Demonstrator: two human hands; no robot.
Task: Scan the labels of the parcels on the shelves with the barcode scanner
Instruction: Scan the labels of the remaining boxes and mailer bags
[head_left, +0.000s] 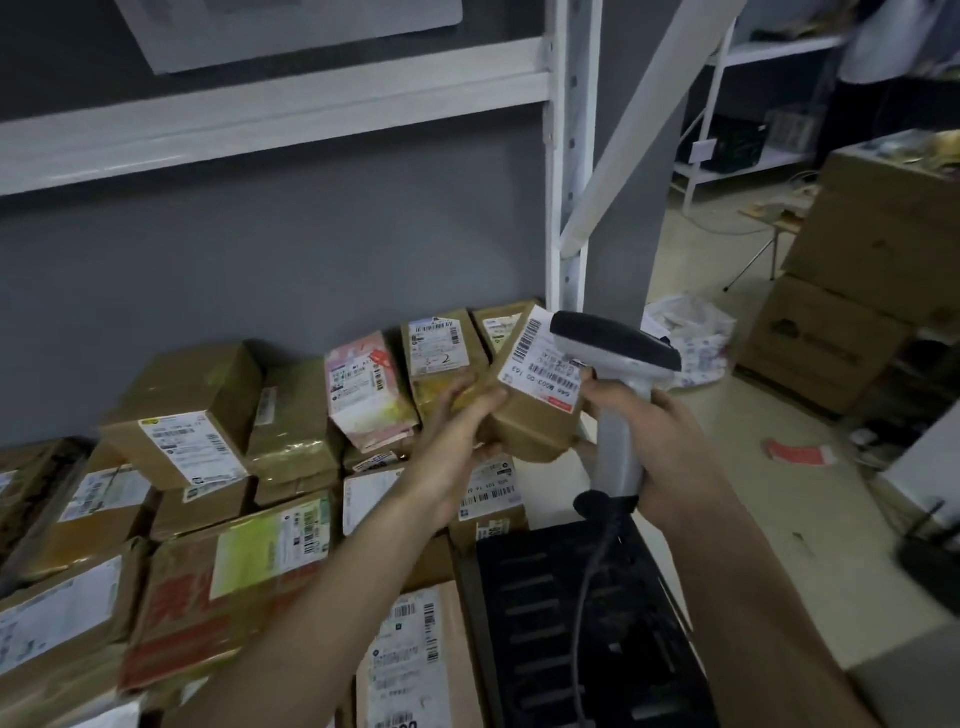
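Observation:
My left hand (457, 431) grips a small brown cardboard parcel (530, 421) lifted above the shelf, its white barcode label (543, 358) tilted up. My right hand (660, 441) grips the handle of a grey barcode scanner (615, 364). The scanner's dark head sits right over the label's right edge, and its black cable hangs down from the handle. Several labelled parcels fill the shelf below, among them a pink one (366, 395) and a brown one marked "2-2" (441, 353).
A white shelf upright (569, 171) and beam (270, 119) frame the bay against a grey wall. A black slatted crate (576, 623) sits under my right forearm. Stacked large cartons (857, 280), a white bag and a red paper lie on the floor to the right.

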